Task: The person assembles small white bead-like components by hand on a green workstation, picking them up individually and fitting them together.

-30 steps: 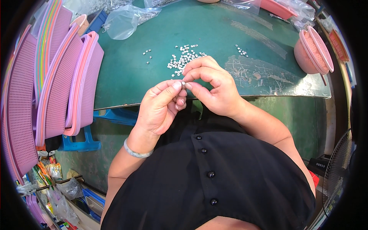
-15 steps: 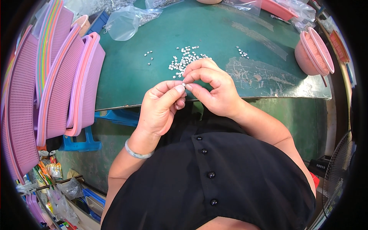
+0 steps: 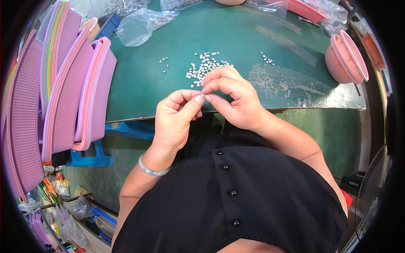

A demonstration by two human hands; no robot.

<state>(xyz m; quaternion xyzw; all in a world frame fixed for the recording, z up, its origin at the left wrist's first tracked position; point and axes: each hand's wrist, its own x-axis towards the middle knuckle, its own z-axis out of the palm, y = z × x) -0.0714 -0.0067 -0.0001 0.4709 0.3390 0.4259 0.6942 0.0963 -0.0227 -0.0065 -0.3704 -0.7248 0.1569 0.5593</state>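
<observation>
My left hand (image 3: 175,116) was closed in a pinch, its thumb and fingertips set on one small silver piece (image 3: 202,95). My right hand (image 3: 236,101) met it from the right side, thumb and forefinger tips closed on the same piece. The piece was located between the two sets of fingertips, just over the near part of the green table (image 3: 168,95); the fingers hid most of it. A bracelet (image 3: 153,169) encircled my left wrist.

Directly beyond my hands, a heap of loose pieces (image 3: 206,64) lay on the table, partly covered by my right fingers. A few stray pieces (image 3: 167,65) lay to the left of the heap, and a small cluster (image 3: 266,58) lay to its right. A clear bag (image 3: 137,29) rested at the far left. Purple baskets (image 3: 67,97) stood along the left side; a pink basket (image 3: 341,59) stood at the right.
</observation>
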